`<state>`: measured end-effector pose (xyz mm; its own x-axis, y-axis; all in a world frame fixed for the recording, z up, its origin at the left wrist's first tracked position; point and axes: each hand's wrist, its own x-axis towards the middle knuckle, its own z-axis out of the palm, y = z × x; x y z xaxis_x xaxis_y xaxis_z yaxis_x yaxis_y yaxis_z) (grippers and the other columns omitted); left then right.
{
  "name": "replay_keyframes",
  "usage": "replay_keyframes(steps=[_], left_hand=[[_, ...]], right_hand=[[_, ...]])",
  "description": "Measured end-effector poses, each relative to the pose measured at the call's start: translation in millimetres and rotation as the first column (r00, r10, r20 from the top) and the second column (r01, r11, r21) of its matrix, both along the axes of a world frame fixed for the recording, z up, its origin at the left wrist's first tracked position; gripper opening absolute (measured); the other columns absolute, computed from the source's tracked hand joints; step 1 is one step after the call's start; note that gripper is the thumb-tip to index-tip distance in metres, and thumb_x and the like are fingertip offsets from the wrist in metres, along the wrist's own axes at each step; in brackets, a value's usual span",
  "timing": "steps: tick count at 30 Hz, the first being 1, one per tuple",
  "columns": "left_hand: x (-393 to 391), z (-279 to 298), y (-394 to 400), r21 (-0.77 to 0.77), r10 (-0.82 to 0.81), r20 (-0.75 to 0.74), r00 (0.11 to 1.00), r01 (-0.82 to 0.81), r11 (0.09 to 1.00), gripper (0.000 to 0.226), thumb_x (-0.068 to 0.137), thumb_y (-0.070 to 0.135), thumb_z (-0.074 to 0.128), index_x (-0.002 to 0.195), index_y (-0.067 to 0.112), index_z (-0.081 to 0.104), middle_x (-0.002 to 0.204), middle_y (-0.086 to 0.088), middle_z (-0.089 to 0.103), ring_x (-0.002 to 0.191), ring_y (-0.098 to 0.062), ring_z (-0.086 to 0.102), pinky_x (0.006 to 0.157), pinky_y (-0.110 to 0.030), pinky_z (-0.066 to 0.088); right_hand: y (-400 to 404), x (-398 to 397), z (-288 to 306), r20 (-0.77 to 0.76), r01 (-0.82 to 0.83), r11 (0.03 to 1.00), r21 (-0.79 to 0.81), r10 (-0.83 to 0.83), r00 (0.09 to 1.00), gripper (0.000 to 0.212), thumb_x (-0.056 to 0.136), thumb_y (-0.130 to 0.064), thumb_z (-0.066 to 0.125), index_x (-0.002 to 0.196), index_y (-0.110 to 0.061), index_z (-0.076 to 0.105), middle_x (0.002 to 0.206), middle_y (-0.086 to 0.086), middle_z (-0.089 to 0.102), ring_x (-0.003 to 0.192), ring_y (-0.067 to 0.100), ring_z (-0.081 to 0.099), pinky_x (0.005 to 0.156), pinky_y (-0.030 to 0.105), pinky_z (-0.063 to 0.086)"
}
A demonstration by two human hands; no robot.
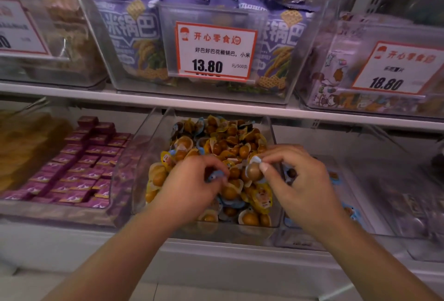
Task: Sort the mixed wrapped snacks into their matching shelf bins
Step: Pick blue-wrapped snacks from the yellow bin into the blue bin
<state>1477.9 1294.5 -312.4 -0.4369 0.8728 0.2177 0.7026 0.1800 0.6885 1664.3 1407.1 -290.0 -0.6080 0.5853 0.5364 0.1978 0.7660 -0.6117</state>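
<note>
Hands met over a clear bin (153, 137) at the centre of the frame, on the lower shelf, heaped with small wrapped snacks (230, 147), each a round brown ball in a yellow or blue wrapper. Right hand (300, 180), right of centre, pinched one blue-wrapped snack (255, 170) between thumb and forefinger, lifted just above the heap. Left hand (192, 183), left of centre, lay on the pile with its fingers (216, 166) curled round another blue wrapper (216, 175); how much of that piece it enclosed could not be told.

Left of the bin, at the left middle of the frame, rows of purple packets (79, 168) filled a neighbouring tray. Right of the bin, a second clear bin (346, 195) held a few blue-wrapped pieces, partly hidden behind the right hand.

On the upper shelf (216, 105), at the top centre, a clear bin of purple bags (134, 34) carried a red-framed price tag (216, 52) reading 13.80. A second tag (396, 70), at the upper right, read 18.80. A third tag (19, 29), at the upper left, was blurred and cut off by the frame edge.
</note>
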Motion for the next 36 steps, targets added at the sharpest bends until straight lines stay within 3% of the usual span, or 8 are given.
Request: replay_keyframes(steps=[6,8,10,13,20,25,31,36], left_hand=[[-2,8,-12,0.253,0.043,0.443,0.895,-0.17,0.952,0.015,0.088,0.02,0.074,0.097,0.033,0.074,0.095,0.005,0.075,0.087,-0.01,0.071,0.071,-0.03,0.059],[9,12,-11,0.371,-0.026,0.532,0.847,-0.206,0.906,0.02,0.087,0.011,0.074,0.1,0.025,0.074,0.092,0.001,0.077,0.083,-0.015,0.074,0.063,-0.025,0.059],[19,14,-11,0.449,-0.071,0.497,0.865,-0.185,0.874,0.028,0.084,0.006,0.076,0.104,0.024,0.071,0.092,0.006,0.077,0.087,-0.011,0.074,0.067,-0.019,0.057],[30,12,-11,0.43,-0.114,0.419,0.901,-0.086,0.899,0.036,0.081,0.013,0.08,0.109,0.032,0.07,0.098,0.017,0.075,0.095,0.0,0.07,0.073,-0.013,0.055],[14,3,-10,0.227,-0.152,-0.007,0.988,0.149,0.962,0.058,0.085,0.068,0.056,0.139,0.048,0.045,0.138,0.026,0.051,0.129,0.011,0.043,0.102,-0.008,0.038],[3,-7,-11,-0.172,-0.23,-0.475,0.849,0.167,0.971,0.051,0.08,0.076,0.042,0.113,0.042,0.061,0.1,0.019,0.052,0.103,-0.007,0.046,0.089,-0.031,0.038],[8,-15,0,-0.251,-0.21,-0.563,0.799,0.077,0.965,0.042,0.084,0.064,0.053,0.116,0.04,0.063,0.115,0.018,0.057,0.118,-0.016,0.042,0.099,-0.037,0.025],[2,-11,1,-0.197,-0.227,-0.539,0.811,0.141,0.97,0.01,0.09,0.043,0.06,0.099,0.038,0.061,0.103,0.019,0.061,0.111,-0.011,0.05,0.107,-0.037,0.03]], right_hand=[[-12,-14,10,-0.183,-0.013,0.892,-0.452,-0.078,0.98,0.013,0.094,-0.014,0.065,0.088,-0.025,0.069,0.084,-0.014,0.075,0.07,0.007,0.072,0.059,0.016,0.055],[-20,-21,11,-0.184,-0.097,0.671,-0.735,-0.059,0.981,0.006,0.096,-0.011,0.062,0.094,-0.012,0.068,0.088,0.005,0.077,0.072,0.022,0.075,0.059,0.026,0.06],[-30,-29,11,-0.262,-0.246,0.3,-0.922,-0.014,0.965,0.016,0.095,-0.014,0.061,0.105,-0.002,0.066,0.097,0.019,0.075,0.081,0.032,0.075,0.062,0.033,0.061],[-36,-34,14,-0.431,-0.429,-0.055,-0.902,0.022,0.902,0.041,0.097,-0.033,0.056,0.121,-0.001,0.064,0.099,0.016,0.072,0.079,0.028,0.07,0.058,0.033,0.058],[-22,-29,16,-0.292,-0.293,0.285,-0.913,0.047,0.955,0.03,0.073,-0.029,0.077,0.096,-0.01,0.076,0.08,0.006,0.07,0.066,0.016,0.066,0.052,0.026,0.051],[-23,-31,8,-0.217,-0.213,0.588,-0.78,0.065,0.974,0.007,0.084,-0.028,0.077,0.09,-0.025,0.077,0.077,0.002,0.073,0.06,0.022,0.068,0.051,0.029,0.054],[-15,-28,1,-0.002,-0.059,0.828,-0.558,0.07,0.998,0.016,0.085,-0.038,0.076,0.099,-0.033,0.072,0.078,-0.006,0.073,0.071,0.012,0.073,0.06,0.03,0.061],[-19,-29,-9,0.287,0.066,0.98,-0.187,-0.01,0.958,0.04,0.082,-0.039,0.077,0.119,-0.045,0.063,0.097,-0.025,0.062,0.093,-0.01,0.057,0.07,0.002,0.044]])
